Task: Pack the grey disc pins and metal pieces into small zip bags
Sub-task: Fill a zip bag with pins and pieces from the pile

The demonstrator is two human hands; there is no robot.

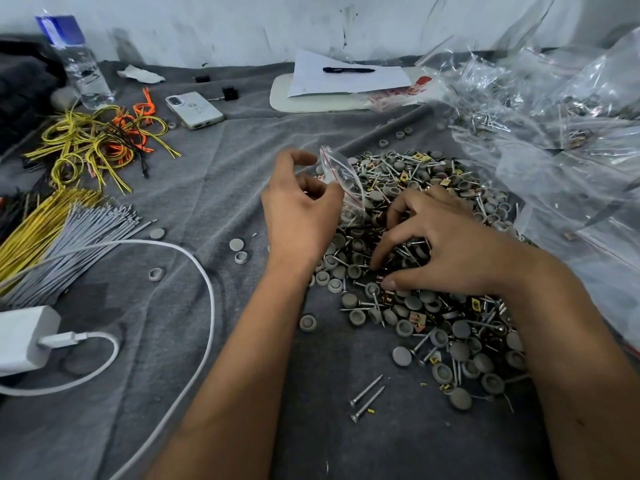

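A wide heap of grey disc pins, screws and small brass-coloured metal pieces (408,299) covers the grey cloth right of centre. My left hand (301,216) pinches a small clear zip bag with a red seal line (341,181) at the heap's left edge; the bag stands upright with a few parts inside. My right hand (446,244) lies on the heap with its fingers curled down into the parts; what the fingertips hold is hidden. Two loose screws (367,398) lie in front of the heap.
Piled clear plastic bags (554,133) fill the right side. On the left lie yellow and orange wires (100,140), grey cable ties (79,233), a white charger with its cable (27,337), a phone (194,110) and a water bottle (78,64). Paper with a pen (348,76) lies at the back.
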